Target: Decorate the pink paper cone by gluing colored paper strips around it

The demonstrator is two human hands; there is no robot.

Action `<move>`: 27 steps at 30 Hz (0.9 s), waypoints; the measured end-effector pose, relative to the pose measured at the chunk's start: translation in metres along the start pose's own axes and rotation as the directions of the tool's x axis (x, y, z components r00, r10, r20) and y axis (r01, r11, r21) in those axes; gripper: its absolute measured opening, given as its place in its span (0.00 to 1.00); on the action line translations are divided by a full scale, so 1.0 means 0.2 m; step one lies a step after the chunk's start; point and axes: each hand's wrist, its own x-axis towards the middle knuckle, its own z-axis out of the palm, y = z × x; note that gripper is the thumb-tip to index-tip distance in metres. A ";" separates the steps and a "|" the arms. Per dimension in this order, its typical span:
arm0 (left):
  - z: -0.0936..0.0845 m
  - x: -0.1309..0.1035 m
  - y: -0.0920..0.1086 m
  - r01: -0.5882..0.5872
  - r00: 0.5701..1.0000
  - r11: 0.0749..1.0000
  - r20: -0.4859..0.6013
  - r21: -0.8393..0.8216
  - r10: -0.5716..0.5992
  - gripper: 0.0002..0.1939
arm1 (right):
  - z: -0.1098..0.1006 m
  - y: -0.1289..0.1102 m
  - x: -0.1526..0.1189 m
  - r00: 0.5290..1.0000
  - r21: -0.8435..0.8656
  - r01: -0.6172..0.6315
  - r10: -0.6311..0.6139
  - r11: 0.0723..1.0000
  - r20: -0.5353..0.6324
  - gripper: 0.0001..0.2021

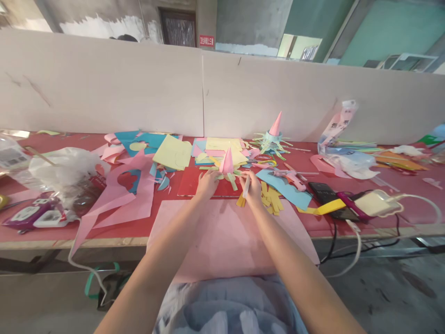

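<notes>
A pink paper cone (227, 163) stands upright on green paper strips (232, 181) that spread out around its base, over a red board (187, 182). My left hand (207, 184) is closed at the left edge of the strips, fingertips pressed on them. On the other side, my right hand (253, 188) is closed around a small whitish stick (246, 187), with its fingertips at the right ends of the strips. Short yellow paper strips (271, 198) lie beside and below my right hand.
A second pink cone (276, 124) with a blue-green fringe stands behind. To the right lie a pink glue gun (294, 178), a phone (325, 195) and cables. Pink paper scraps (139, 199) and a plastic bag (66, 171) are on the left. A white partition (139, 88) borders the table.
</notes>
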 end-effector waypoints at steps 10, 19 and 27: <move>-0.05 0.00 -0.03 0.036 0.992 0.999 -0.119 -0.003 -0.036 0.21 | -0.02 -0.05 -0.01 1.000 0.002 0.001 -0.001 1.000 0.026 0.08; -0.07 0.00 0.04 -0.039 0.992 0.997 -0.120 -0.070 0.031 0.15 | -0.02 -0.03 -0.01 1.000 -0.020 -0.008 0.009 1.000 0.014 0.08; 0.00 -0.01 0.04 -0.052 0.997 0.997 0.047 -0.054 0.055 0.10 | -0.02 -0.05 -0.01 1.000 0.002 0.011 -0.011 1.000 -0.021 0.14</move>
